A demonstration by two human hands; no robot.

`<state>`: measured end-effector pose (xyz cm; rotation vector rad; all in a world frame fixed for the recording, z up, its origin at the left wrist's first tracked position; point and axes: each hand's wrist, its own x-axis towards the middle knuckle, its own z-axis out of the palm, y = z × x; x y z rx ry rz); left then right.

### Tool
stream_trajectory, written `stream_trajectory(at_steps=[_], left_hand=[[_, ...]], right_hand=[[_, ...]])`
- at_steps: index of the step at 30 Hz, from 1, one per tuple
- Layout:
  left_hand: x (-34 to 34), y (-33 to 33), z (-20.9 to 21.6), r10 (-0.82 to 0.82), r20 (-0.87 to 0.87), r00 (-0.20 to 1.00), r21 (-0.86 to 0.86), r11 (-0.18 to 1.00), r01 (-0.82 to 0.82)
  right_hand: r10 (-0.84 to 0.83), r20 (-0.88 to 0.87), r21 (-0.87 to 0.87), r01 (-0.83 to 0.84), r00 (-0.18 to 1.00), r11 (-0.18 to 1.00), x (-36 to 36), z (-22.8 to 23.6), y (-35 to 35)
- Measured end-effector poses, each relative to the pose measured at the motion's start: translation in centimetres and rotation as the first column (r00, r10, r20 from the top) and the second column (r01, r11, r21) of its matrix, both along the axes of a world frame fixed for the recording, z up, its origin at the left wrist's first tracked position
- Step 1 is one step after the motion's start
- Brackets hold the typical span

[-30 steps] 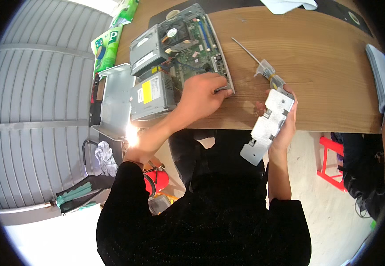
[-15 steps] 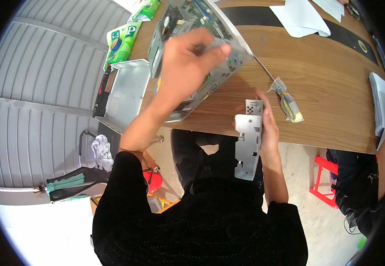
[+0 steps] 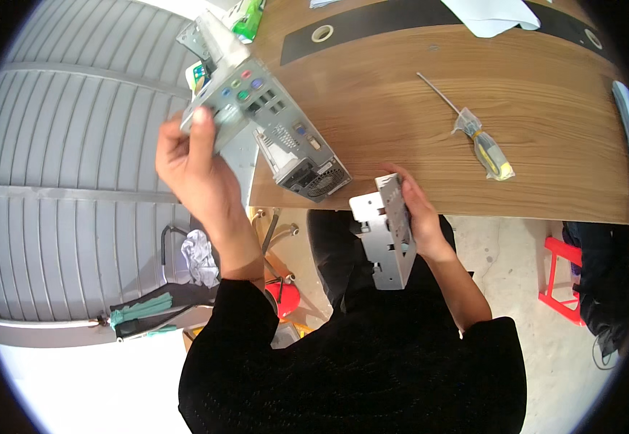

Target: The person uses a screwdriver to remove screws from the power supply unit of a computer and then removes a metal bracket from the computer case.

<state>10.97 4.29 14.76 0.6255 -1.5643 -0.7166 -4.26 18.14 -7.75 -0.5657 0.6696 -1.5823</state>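
A grey metal computer case (image 3: 296,130) stands tilted at the table's left side, its back panel of coloured round ports, slots and a fan grille turned toward me. My left hand (image 3: 202,163) is closed on the case's left edge, thumb on top. In front of the table edge, above my lap, my right hand (image 3: 423,220) grips a bent sheet-metal bracket (image 3: 387,242) with cut-outs and holes. Some fingers of that hand are hidden behind it. To the right, apart from both hands, lies a screwdriver (image 3: 489,152) whose yellow-and-grey handle is wrapped in clear plastic.
White papers (image 3: 491,16) lie at the far side on a black strip (image 3: 379,29) with pale rings. A paper stack (image 3: 628,119) sits at the right edge. Green packages (image 3: 248,23) are behind the case. A red stool (image 3: 564,282) and a person's dark clothing (image 3: 596,296) are at right.
The computer case has been turned and shifted left, so its back panel now shows. My left hand moved left with it. The bracket in my right hand has rotated, and the view has shifted.
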Motion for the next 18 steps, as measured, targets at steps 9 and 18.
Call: stream_trajectory(at_steps=[9,18], left_hand=[[5.3,1.1,-0.1,-0.012,0.024,1.0,0.105,0.994,0.009],[6.9,1.5,-1.2,0.049,-0.048,0.998,0.119,0.992,-0.043]], right_hand=[[-0.167,-0.153,-0.11,0.152,0.974,0.982,0.2,-1.4,-1.5],[-0.39,-0.321,-0.326,0.286,0.863,0.901,1.4,4.8,-2.6]])
